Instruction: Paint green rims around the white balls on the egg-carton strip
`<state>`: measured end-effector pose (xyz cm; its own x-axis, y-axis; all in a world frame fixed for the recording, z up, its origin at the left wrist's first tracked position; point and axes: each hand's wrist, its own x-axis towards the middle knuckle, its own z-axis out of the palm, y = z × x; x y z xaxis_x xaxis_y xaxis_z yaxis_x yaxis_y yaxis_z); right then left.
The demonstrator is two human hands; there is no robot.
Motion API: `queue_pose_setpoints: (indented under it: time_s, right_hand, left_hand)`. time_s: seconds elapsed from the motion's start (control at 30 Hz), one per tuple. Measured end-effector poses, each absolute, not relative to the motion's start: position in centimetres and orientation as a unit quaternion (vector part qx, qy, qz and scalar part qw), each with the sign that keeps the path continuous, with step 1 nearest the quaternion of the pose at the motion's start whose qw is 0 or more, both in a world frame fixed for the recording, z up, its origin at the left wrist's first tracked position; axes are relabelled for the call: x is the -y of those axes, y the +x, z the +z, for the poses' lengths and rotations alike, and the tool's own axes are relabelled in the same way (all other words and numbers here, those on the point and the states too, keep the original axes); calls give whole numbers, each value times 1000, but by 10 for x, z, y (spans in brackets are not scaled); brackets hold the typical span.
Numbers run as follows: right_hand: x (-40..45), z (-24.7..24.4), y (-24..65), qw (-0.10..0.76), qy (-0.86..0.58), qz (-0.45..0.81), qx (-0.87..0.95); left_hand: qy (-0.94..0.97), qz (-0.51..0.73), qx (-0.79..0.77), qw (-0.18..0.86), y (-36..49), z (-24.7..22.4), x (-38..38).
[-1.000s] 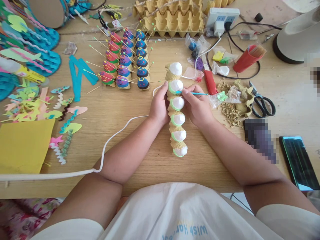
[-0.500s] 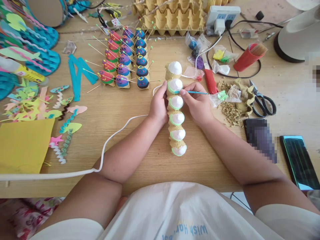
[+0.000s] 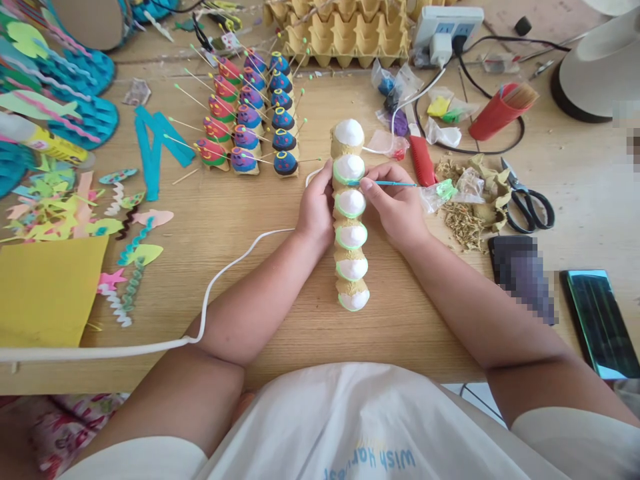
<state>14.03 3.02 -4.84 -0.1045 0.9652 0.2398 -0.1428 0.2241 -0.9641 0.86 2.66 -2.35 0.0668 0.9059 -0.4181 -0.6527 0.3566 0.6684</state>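
A strip of egg carton cups [image 3: 351, 253] stands lengthwise before me, its bumps capped in white, most with a light green line along the lower edge. My left hand [image 3: 316, 203] grips the strip's left side near the upper cups; some of its fingers are hidden behind the carton. Pinched in my right hand [image 3: 395, 203] is a thin blue stick-like tool [image 3: 393, 183]. Its tip touches the lower edge of the second cup from the far end. Just right of that hand lies light green clay [image 3: 445, 190] in clear plastic.
Finished carton caterpillars [image 3: 245, 120] stand at the back left, with egg trays [image 3: 345, 37] behind. Scissors [image 3: 527, 200], a red cup of sticks [image 3: 503, 113] and a phone [image 3: 600, 323] lie right. A white cable [image 3: 225, 263] crosses my left arm; paper cutouts [image 3: 55, 207] lie left.
The view has shifted very slightly. The carton strip has tilted a little in my left hand, its near end moving slightly left. The blue tool stays at the second cup.
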Motion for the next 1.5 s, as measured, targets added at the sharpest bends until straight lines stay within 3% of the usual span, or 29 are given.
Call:
queue_pose_setpoints:
  time_s: [1.5]
  right_hand:
    - [-34,-47,141,559,-373,514,534]
  left_hand:
    - [100,543,-400,732,4,-26,-28]
